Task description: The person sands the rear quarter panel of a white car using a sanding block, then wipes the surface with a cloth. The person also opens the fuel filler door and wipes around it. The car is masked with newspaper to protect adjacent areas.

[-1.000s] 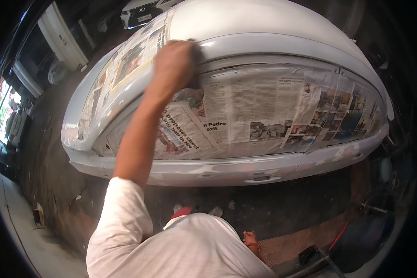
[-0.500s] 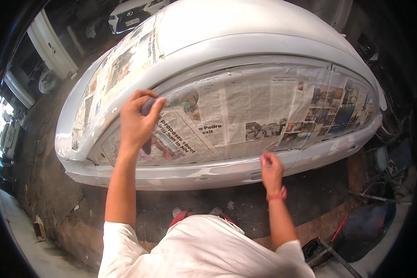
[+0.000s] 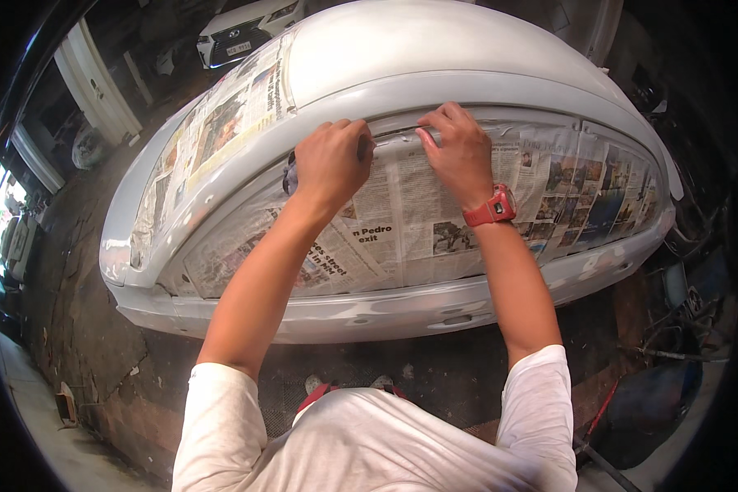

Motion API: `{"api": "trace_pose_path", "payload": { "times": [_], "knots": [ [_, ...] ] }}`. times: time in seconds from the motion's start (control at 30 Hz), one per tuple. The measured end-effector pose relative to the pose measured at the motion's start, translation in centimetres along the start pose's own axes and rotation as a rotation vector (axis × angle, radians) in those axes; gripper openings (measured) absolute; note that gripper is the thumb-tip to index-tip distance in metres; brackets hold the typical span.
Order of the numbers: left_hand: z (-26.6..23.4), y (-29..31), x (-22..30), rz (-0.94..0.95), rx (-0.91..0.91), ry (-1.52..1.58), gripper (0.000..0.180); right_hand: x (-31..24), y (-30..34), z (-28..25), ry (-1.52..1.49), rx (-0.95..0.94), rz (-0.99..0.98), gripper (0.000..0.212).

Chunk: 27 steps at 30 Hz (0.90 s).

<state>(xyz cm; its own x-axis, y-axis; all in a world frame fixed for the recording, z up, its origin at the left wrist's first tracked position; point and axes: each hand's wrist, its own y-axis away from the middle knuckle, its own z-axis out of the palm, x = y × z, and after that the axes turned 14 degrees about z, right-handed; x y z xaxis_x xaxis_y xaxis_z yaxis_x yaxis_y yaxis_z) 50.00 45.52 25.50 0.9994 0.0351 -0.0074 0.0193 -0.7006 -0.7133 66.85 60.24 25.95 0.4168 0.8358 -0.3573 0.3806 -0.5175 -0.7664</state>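
The car's side window is covered with newspaper (image 3: 418, 197) under what looks like clear film. Near its upper edge, my left hand (image 3: 332, 164) is closed around a dark purplish-grey, soft-looking piece (image 3: 289, 176), which shows on both sides of the hand; its exact kind is unclear. To the right, my right hand (image 3: 461, 156) touches or nearly touches the paper's top edge, thumb and forefinger bent and slightly apart, with nothing visible between them. A narrow dark gap runs along that edge between the hands. Around the window, the pale grey car body (image 3: 500, 90) shows dull patches.
More newspaper (image 3: 221, 123) covers the windshield at left. Behind stands a white car (image 3: 236, 37). A white panel (image 3: 94, 82) leans at far left. At lower right lie a dark blue container (image 3: 652, 398) and metal bars (image 3: 672, 353). Dark, worn floor (image 3: 98, 344) surrounds the car.
Both hands have gone up to the window's upper edge. My left hand moved right with the dark piece still in it; my right hand rose from the lower sill.
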Motion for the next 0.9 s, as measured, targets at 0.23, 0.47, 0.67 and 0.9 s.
{"api": "trace_pose_path", "payload": {
  "times": [0.23,0.47,0.67,0.9],
  "knots": [
    [0.1,-1.7,-0.2,-0.118,-0.081,-0.056,0.021,0.1,-0.4,1.4,-0.002,-0.007,0.177,0.026],
    [-0.3,-0.1,-1.3,-0.269,0.074,0.054,0.047,1.3,2.6,0.0,-0.178,0.153,0.223,0.034],
    [-5.3,3.2,-10.9,-0.800,0.725,0.582,0.077,6.5,22.6,-2.3,-0.362,0.113,0.625,0.022],
    [-0.9,8.3,-10.6,-0.421,0.215,-0.044,0.045,6.8,49.9,-4.4,-0.048,-0.291,1.192,0.014]
  ]
}}
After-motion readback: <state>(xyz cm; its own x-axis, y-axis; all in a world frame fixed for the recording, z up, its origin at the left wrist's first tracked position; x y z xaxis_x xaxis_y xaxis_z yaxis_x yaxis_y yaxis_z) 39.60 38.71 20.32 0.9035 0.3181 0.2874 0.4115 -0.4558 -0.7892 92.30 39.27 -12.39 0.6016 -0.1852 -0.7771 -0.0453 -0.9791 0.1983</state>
